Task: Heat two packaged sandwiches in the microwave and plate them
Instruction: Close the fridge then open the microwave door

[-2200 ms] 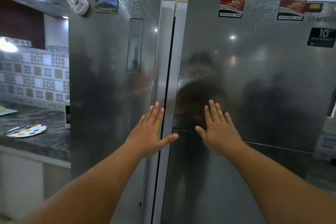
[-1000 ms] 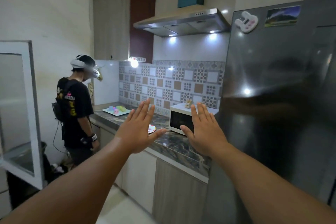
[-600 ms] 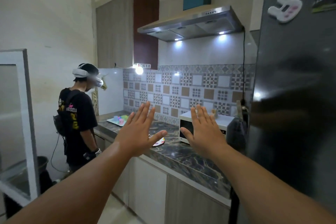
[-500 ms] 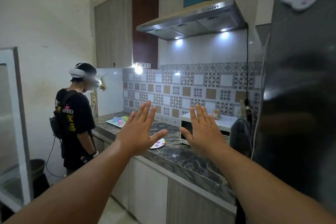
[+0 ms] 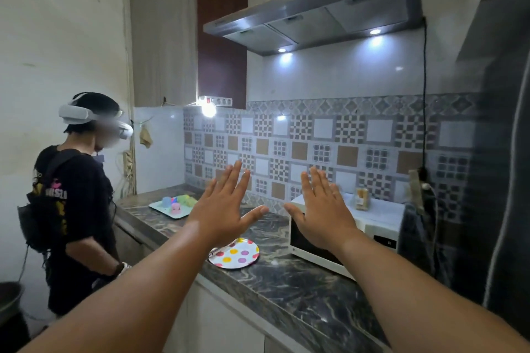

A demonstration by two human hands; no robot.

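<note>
Two bare hands are raised side by side, the left hand (image 5: 222,216) and right hand (image 5: 322,216) both flat-fingered and grasping nothing. Behind the right hand stands a white microwave (image 5: 370,228) on the marble counter (image 5: 309,289); below the left hand lies a polka-dot plate (image 5: 236,255). Farther left stands a person in a headset (image 5: 77,195).

A second person (image 5: 76,198) in a black shirt and white headset stands at the far left end of the marble counter (image 5: 301,286). A pale tray (image 5: 169,208) of coloured cups sits near the counter's back left corner, under a lit range hood (image 5: 315,6). A dark cloth (image 5: 415,241) hangs beside the grey fridge (image 5: 502,180) at the counter's right end.
</note>
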